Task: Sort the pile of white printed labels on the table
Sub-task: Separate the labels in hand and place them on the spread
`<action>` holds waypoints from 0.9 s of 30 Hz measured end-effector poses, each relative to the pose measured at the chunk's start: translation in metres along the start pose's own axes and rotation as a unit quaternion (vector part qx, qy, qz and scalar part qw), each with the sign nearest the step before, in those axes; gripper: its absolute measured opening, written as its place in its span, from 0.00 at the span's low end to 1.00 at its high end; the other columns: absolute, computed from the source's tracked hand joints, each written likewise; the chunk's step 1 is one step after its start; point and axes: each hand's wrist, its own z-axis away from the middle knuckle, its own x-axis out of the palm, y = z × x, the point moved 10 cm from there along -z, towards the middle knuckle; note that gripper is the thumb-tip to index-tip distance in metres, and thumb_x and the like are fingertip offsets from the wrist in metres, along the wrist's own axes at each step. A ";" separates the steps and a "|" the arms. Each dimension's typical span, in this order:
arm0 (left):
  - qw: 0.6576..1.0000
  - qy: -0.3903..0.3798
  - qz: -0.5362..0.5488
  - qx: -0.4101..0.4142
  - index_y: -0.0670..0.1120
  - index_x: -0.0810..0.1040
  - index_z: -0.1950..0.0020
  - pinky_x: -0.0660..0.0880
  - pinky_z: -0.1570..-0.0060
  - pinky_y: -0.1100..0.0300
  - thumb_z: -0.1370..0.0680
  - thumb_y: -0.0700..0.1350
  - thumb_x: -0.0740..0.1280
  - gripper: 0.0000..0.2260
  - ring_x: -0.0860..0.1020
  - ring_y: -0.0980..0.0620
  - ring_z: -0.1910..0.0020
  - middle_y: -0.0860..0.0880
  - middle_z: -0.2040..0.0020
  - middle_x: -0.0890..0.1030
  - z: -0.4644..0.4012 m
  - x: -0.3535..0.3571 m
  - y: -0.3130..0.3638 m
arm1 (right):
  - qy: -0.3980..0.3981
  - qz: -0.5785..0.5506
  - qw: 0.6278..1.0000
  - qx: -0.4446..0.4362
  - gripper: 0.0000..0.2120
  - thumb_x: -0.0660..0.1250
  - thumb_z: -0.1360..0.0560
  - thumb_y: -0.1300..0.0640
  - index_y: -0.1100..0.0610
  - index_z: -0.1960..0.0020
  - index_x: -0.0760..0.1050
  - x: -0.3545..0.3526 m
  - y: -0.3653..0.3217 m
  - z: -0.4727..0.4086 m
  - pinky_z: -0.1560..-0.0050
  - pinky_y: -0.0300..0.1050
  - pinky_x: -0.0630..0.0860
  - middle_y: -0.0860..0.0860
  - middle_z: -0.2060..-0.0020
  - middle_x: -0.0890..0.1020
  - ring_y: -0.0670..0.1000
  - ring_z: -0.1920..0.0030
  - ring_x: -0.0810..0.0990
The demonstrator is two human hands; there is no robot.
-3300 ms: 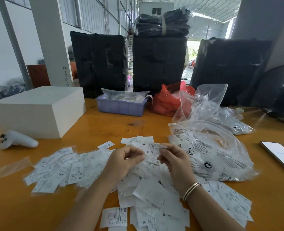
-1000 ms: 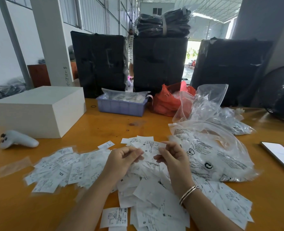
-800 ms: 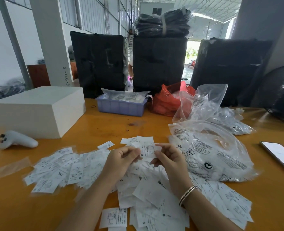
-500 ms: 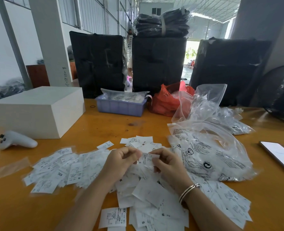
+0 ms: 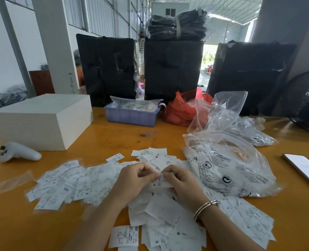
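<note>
At the bottom centre of the frame, loose labels point(image 5: 168, 220) lie heaped on the orange table point(image 5: 113, 136), sizes S, M and XXL legible here and there. Just above, the left hand point(image 5: 132, 180) and right hand point(image 5: 182, 182) meet over the heap, fingers curled, pinching between them a single label point(image 5: 161, 181) marked S, apparently lifted clear so its size can be read. A flatter spread of labels point(image 5: 65, 183) at lower left looks like a set already sorted out. At centre right a clear printed bag point(image 5: 228, 171) slumps open beside the heap, probably the labels' packaging. Farther back stand a white box point(image 5: 41, 120), a blue tray point(image 5: 132, 116), a red bag point(image 5: 180, 111) and black-wrapped bales point(image 5: 173, 69).
</note>
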 end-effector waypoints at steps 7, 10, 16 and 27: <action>0.997 -0.026 0.077 -0.003 0.54 0.83 0.58 0.74 0.62 0.74 0.36 0.60 0.71 0.13 0.81 0.64 0.58 0.62 0.60 0.84 0.002 0.004 0.006 | 0.030 0.045 0.998 -0.032 0.07 0.63 0.22 0.58 0.54 0.58 0.77 -0.005 -0.004 -0.001 0.73 0.34 0.62 0.41 0.78 0.72 0.41 0.76 0.66; 0.996 -0.022 0.083 -0.017 0.55 0.83 0.57 0.74 0.62 0.73 0.29 0.50 0.74 0.03 0.82 0.64 0.58 0.61 0.60 0.84 0.001 0.004 0.002 | 0.035 0.028 0.998 -0.039 0.05 0.63 0.22 0.57 0.51 0.55 0.77 -0.007 -0.005 0.000 0.74 0.33 0.63 0.41 0.77 0.73 0.41 0.76 0.66; 0.987 0.061 0.142 -0.043 0.50 0.82 0.57 0.76 0.65 0.69 0.26 0.44 0.72 0.02 0.82 0.59 0.63 0.55 0.64 0.84 0.001 -0.008 -0.005 | 0.097 -0.108 0.989 -0.010 0.04 0.63 0.22 0.62 0.55 0.50 0.74 -0.020 0.004 -0.002 0.70 0.36 0.70 0.48 0.70 0.79 0.46 0.72 0.74; 0.989 0.068 0.118 -0.063 0.54 0.82 0.56 0.74 0.65 0.74 0.26 0.50 0.71 0.02 0.79 0.68 0.57 0.66 0.60 0.82 0.004 -0.002 -0.008 | 0.049 0.042 0.996 -0.066 0.13 0.66 0.24 0.62 0.43 0.58 0.76 0.000 -0.015 0.001 0.64 0.37 0.74 0.45 0.67 0.81 0.43 0.69 0.76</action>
